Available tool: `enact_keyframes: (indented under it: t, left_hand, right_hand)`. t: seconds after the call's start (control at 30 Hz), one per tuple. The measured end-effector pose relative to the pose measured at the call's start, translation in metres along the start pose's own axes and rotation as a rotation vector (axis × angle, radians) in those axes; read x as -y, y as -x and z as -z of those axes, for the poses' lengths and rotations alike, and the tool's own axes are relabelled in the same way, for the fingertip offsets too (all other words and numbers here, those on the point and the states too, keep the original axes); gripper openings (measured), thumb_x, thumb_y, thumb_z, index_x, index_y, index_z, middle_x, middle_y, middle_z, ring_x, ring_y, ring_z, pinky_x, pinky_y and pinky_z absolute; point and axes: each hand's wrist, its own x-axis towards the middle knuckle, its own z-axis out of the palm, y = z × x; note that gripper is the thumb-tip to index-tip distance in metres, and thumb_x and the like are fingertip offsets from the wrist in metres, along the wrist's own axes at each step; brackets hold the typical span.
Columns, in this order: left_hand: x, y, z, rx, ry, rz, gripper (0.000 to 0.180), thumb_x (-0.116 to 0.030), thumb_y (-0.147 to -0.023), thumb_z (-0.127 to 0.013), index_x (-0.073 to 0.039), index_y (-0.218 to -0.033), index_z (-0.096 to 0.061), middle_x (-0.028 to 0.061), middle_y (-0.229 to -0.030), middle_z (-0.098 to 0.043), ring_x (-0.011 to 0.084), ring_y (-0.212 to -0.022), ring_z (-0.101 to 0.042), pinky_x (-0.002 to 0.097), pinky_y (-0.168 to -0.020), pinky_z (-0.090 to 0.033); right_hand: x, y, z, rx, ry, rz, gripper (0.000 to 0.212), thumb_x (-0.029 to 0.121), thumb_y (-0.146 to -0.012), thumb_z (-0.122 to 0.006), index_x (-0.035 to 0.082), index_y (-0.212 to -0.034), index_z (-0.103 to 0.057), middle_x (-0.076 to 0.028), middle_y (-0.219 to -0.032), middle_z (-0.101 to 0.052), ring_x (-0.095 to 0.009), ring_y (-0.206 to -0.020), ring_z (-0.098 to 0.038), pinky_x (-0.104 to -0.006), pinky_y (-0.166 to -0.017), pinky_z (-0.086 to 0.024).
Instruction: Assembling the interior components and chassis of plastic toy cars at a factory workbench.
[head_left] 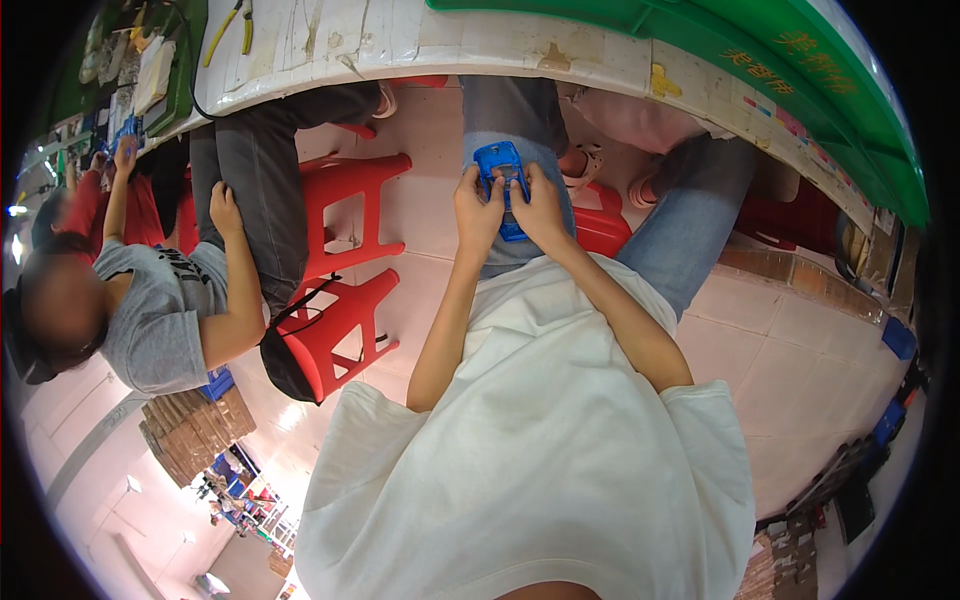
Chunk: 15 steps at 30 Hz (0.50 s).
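Note:
A blue plastic shell (pixel 497 153), long with rounded corners and openings in its face, is held over my lap in front of the table edge. My left hand (pixel 477 213) grips its left side, with the thumb on the face. From the other side my right hand (pixel 541 209) holds it too, thumb also on the face. Both thumbs sit close together near the middle. Its lower end shows between my hands, and its sides are partly hidden by my fingers. What kind of product the shell belongs to I cannot tell.
Ahead runs a worn white table (pixel 400 45) with a green tray (pixel 690 40) and yellow-handled pliers (pixel 228 35). To my left are red stools (pixel 350 215) and a seated person in a grey shirt (pixel 165 315). Stacked cardboard (pixel 195 435) stands behind that person.

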Motion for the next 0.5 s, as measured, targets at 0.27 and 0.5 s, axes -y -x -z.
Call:
enact_keyframes:
  t: [0.27,0.5]
  left_hand:
    - [-0.011,0.001,0.001,0.024,-0.139,-0.004,0.012,-0.004,-0.073,-0.058,0.002,-0.075,-0.048,0.007,-0.059,-0.046,0.0122,-0.054,-0.037,0.0265,-0.049,-0.032]
    - [-0.009,0.001,0.001,0.01,-0.045,0.036,0.011,-0.004,-0.075,-0.058,0.002,-0.077,-0.048,0.0055,-0.06,-0.046,0.0099,-0.056,-0.037,0.025,-0.049,-0.031]
  right_hand:
    - [-0.003,0.001,-0.002,-0.038,-0.041,0.04,0.013,0.009,-0.076,-0.053,0.001,-0.078,-0.044,-0.016,-0.061,-0.048,-0.028,-0.055,-0.05,-0.0353,-0.052,-0.037]
    - [0.004,-0.002,0.001,0.019,0.028,-0.031,0.014,0.01,-0.075,-0.054,0.001,-0.08,-0.044,-0.019,-0.064,-0.053,-0.034,-0.062,-0.056,-0.0393,-0.056,-0.042]
